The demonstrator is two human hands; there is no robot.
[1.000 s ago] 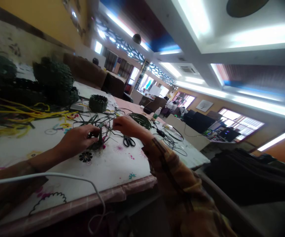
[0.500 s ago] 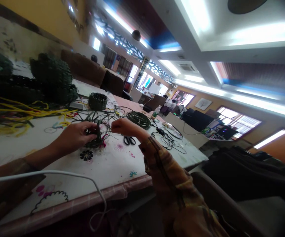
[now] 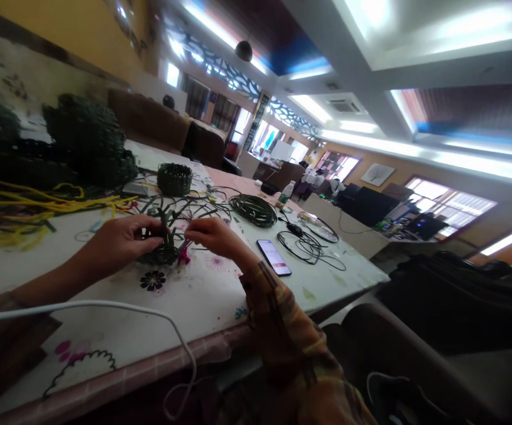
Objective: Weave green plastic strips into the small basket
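A small, partly woven basket [image 3: 162, 252] of dark green strips rests on the table, loose ends sticking up and outward. My left hand [image 3: 134, 236] grips its near left side, thumb and fingers closed around the upright strips. To the right of it, my right hand [image 3: 209, 236] is closed in a pinch at a thin dark green strip among the loose ends; the fingertips partly hide it. A pink-red tie [image 3: 184, 255] shows at the basket's right side. Behind it stands a finished-looking green woven basket [image 3: 175, 180].
Dark green woven baskets [image 3: 85, 139] are piled at the left, beside yellow strips [image 3: 47, 203]. A coil of green strip [image 3: 253, 210], a phone [image 3: 274, 257], a black cable [image 3: 304, 247] and a bottle [image 3: 286, 193] lie or stand rightward. A white cable [image 3: 118, 304] crosses the foreground.
My right hand has come in leftward, closer to the small basket. The phone now shows beyond my right forearm, and the black-handled scissors are no longer visible. My left hand keeps its grip.
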